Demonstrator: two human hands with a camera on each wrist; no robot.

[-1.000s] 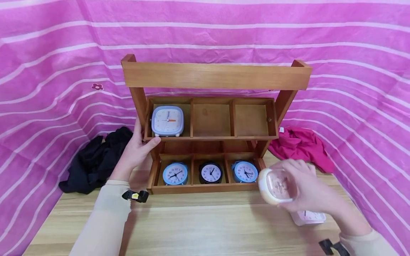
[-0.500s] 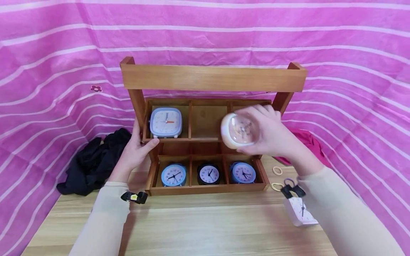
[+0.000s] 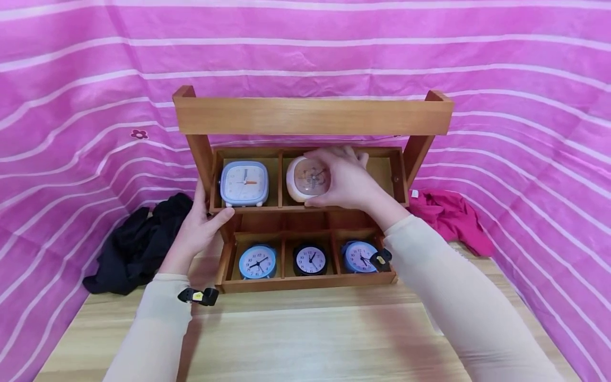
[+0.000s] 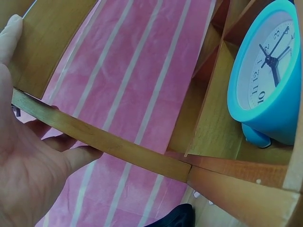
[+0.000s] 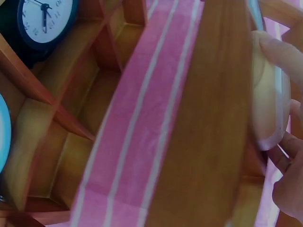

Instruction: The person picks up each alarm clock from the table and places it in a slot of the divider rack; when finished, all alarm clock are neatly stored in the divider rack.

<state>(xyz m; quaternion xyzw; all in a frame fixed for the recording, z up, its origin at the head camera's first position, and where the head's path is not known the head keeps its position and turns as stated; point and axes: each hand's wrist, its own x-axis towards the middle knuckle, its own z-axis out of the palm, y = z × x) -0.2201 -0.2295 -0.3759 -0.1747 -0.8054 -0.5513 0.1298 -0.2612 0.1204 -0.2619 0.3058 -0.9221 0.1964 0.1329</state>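
Note:
A two-tier wooden shelf [image 3: 312, 115] stands on the table. My left hand [image 3: 197, 231] grips its left side, thumb over the upper tray's front edge; in the left wrist view the fingers curl round a wooden strut [image 4: 113, 142]. With thumb and fingers my right hand [image 3: 350, 180] holds a pale pink, rounded clock [image 3: 307, 178] in the upper tray's middle compartment. Whether the clock's base rests there is unclear. A lavender-blue square clock [image 3: 244, 183] sits in the upper left compartment. Below are a blue clock [image 3: 258, 262], a black clock [image 3: 311, 260] and another blue clock [image 3: 359, 257].
Black cloth [image 3: 143, 244] lies left of the shelf and crimson cloth [image 3: 448, 217] right of it. Pink striped fabric [image 3: 305, 53] surrounds the table [image 3: 296, 339]. The right sleeve hides nearly all of a white clock on the table.
My right hand has carried the pink clock up and left, from over the table's right side into the upper middle compartment. My left hand keeps its grip on the shelf.

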